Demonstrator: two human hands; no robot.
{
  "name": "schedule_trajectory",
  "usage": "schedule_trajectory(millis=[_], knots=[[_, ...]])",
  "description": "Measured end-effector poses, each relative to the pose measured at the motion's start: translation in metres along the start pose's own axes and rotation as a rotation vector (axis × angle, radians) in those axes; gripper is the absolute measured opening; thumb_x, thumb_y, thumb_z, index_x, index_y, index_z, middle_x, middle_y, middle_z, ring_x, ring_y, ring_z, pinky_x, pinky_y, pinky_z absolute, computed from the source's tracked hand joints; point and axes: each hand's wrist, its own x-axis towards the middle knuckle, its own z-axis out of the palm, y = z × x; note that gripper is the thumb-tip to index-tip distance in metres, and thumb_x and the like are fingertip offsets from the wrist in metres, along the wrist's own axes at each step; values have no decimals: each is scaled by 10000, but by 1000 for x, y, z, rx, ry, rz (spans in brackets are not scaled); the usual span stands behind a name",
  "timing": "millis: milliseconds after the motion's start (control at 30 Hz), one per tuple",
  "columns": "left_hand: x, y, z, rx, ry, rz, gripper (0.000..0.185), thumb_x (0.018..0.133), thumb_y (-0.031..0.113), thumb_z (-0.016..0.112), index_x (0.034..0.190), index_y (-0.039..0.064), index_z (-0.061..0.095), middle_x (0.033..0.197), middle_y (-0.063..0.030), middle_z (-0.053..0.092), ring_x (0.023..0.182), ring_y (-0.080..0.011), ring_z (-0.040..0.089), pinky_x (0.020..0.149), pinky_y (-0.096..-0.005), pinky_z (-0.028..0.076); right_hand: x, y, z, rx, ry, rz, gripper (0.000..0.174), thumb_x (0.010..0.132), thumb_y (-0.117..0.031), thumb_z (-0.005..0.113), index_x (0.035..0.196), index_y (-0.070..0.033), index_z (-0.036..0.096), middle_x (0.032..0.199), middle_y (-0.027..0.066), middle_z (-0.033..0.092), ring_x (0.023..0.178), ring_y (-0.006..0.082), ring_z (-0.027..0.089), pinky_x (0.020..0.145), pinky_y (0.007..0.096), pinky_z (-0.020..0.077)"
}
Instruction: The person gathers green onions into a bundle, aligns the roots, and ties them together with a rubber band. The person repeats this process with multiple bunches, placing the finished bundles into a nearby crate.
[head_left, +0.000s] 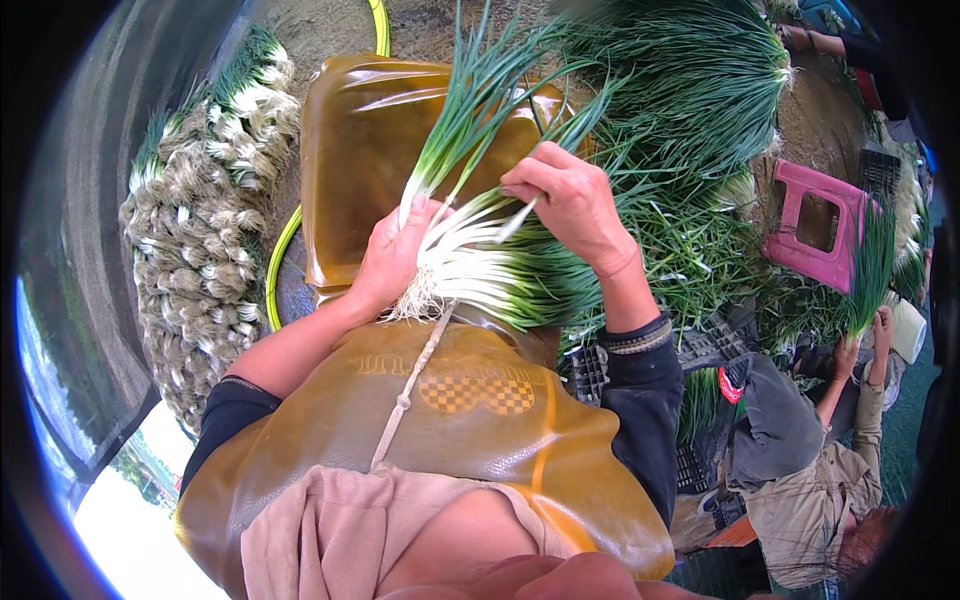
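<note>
My left hand (396, 251) holds a few green onions (448, 142), their white ends under the thumb and their green leaves pointing away from me. Against the same hand rests a larger bunch of green onions (487, 274), lying across my lap with roots to the left and leaves to the right. Above that bunch, my right hand (574, 202) pinches a thin pale strand (517, 221), blurred, perhaps a stem or a peeled leaf. Beneath everything a brown waterproof apron (367, 165) covers my lap and chest.
Rooted green onions (202, 217) are stacked at the left beside a yellow hose (277, 277). More green onions (690, 90) and loose leaf trimmings (694, 255) lie at the right. Beyond are a pink plastic stool (784, 240), black crates (694, 469) and another person (814, 480) holding green onions.
</note>
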Motion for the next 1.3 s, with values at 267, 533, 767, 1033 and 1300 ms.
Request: schedule_trajectory(millis=[267, 533, 767, 1033, 1300], knots=[[9, -8, -12, 38, -107, -75, 629, 1063, 496, 350, 1073, -59, 645, 920, -162, 734, 809, -158, 692, 778, -293, 551, -97, 94, -70, -549, 482, 587, 117, 873, -161, 719, 957, -94, 673, 886, 101, 635, 817, 298, 647, 673, 415, 523], [3, -2, -12, 105, -64, -136, 636, 1072, 483, 316, 1057, -58, 651, 908, -158, 734, 790, -156, 684, 765, -289, 544, -160, 99, -94, -729, 243, 878, 352, 869, -160, 707, 1210, -126, 629, 1187, 124, 640, 1008, 328, 661, 829, 443, 538], [6, -3, -10, 117, -48, -100, 584, 1078, 453, 333, 1017, -35, 649, 863, -124, 722, 755, -121, 657, 731, -259, 525, -11, -29, -6, -219, 144, 147, 300, 807, -390, 749, 807, -93, 705, 819, 84, 572, 860, 262, 547, 766, 388, 434], [4, -10, -11, -41, -21, -12, 396, 1075, 373, 426, 1202, 27, 569, 866, -40, 668, 780, -63, 598, 718, -233, 495, -8, -36, 50, 74, 60, 53, 221, 771, -253, 748, 703, -78, 632, 771, 86, 559, 765, 263, 559, 683, 402, 453], [1, 4, -7, -134, -102, -64, 668, 1068, 500, 308, 1088, -89, 623, 967, -164, 712, 856, -165, 691, 796, -291, 558, -5, -11, 7, 69, 458, 385, 181, 880, -151, 730, 781, -44, 623, 730, 76, 554, 676, 265, 550, 612, 383, 449]])
